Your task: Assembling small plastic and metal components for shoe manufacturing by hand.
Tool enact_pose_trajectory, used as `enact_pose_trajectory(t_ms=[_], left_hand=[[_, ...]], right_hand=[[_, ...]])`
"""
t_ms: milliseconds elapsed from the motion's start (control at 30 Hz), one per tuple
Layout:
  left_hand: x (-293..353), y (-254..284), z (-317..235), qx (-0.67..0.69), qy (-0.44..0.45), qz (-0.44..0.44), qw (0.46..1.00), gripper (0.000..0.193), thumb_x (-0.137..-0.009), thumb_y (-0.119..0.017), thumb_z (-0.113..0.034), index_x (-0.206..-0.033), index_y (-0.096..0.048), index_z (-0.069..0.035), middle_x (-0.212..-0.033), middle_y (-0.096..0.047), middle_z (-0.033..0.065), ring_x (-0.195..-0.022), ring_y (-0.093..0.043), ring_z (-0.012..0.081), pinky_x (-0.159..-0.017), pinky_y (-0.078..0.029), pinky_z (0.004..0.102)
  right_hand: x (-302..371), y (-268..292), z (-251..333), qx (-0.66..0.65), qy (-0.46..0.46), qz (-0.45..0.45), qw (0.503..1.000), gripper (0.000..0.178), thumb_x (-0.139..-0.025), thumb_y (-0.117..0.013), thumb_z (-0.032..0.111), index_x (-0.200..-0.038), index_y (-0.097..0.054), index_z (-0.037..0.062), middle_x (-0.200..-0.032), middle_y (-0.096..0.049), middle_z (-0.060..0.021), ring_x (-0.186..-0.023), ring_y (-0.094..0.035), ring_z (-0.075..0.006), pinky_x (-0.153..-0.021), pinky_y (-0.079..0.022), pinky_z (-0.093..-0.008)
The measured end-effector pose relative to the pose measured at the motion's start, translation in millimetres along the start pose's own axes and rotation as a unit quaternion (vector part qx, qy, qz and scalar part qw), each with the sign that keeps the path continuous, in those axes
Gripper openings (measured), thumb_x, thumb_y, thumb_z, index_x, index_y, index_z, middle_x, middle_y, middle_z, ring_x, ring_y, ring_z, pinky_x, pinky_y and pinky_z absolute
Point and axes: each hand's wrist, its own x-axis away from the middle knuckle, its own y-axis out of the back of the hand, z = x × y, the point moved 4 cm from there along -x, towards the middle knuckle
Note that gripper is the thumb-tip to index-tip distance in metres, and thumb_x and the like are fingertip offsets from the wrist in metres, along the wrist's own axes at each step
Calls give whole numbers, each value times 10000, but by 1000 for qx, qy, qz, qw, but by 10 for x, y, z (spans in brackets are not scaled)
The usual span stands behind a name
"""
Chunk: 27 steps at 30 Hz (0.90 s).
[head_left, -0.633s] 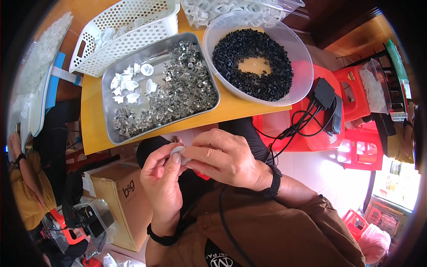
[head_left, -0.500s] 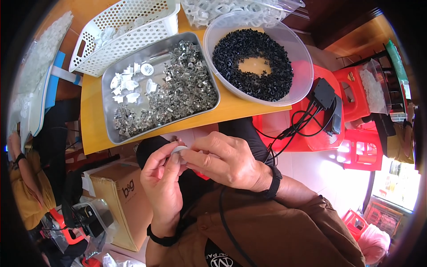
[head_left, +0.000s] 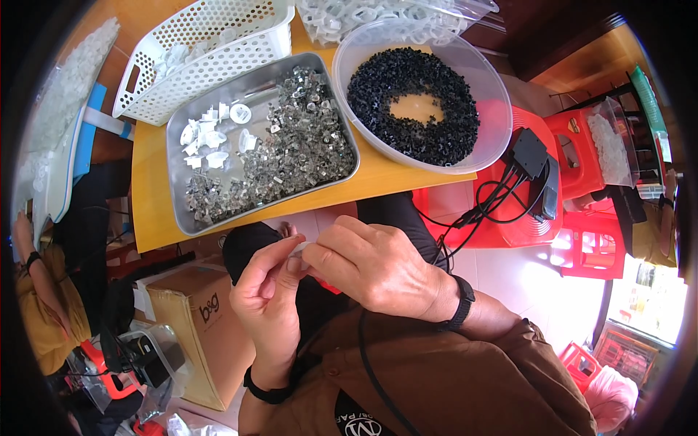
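In front of my chest, my left hand [head_left: 270, 294] pinches a small white plastic piece [head_left: 299, 248] between thumb and fingers. My right hand [head_left: 374, 269] meets it from the other side, its fingers closed on the same piece and covering most of it. Beyond the hands, a metal tray [head_left: 229, 178] lies on the table. Loose white round plastic parts [head_left: 207, 138] sit at its left, and a heap of small shiny metal pieces [head_left: 298, 145] fills its right side. A clear plastic bowl [head_left: 488, 145] beside it holds tiny black pieces [head_left: 371, 91].
A white perforated basket [head_left: 247, 62] and a clear container of whitish rings [head_left: 363, 22] stand behind the tray on the yellow table [head_left: 154, 189]. Black cables [head_left: 494, 203] lie on a red stool [head_left: 465, 229]. A cardboard box [head_left: 225, 341] stands left; another person's arm [head_left: 47, 291] is beyond.
Both hands have shifted slightly. My right fingers have closed further over the white piece, so less of it shows. The tray and bowl look the same.
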Motion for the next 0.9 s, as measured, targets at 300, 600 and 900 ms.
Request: enact_pose_trajectory(t_ms=[300,600,900], left_hand=[[-7,-3,30,26,24,16,999,344,-885,-596,-9,-1218,-532,44,-1170,-608,142,-1053,-595,194,-890,-505,329],[-23,-49,47,154,66,49,985,312,-883,-576,27,-1189,-516,50,-1150,-597,152,-1030,-595,205,-874,-514,349],[-43,-36,66,167,87,19,982,275,-908,-553,-22,-1179,-529,10,-1175,-586,146,-1028,-593,201,-841,-534,365]], right_hand=[[61,-29,-74,5,-27,-11,1000,260,-715,-614,103,-959,-594,15,-798,-523,-67,-734,-580,-208,-566,-503,-303],[88,-23,-103,-121,-100,-63,986,256,-710,-728,96,-942,-628,57,-835,-559,-57,-733,-603,-221,-585,-514,-312],[100,185,-203,-211,-201,-57,955,306,-691,-759,-15,-979,-670,37,-881,-612,-74,-688,-604,-150,-565,-518,-255]])
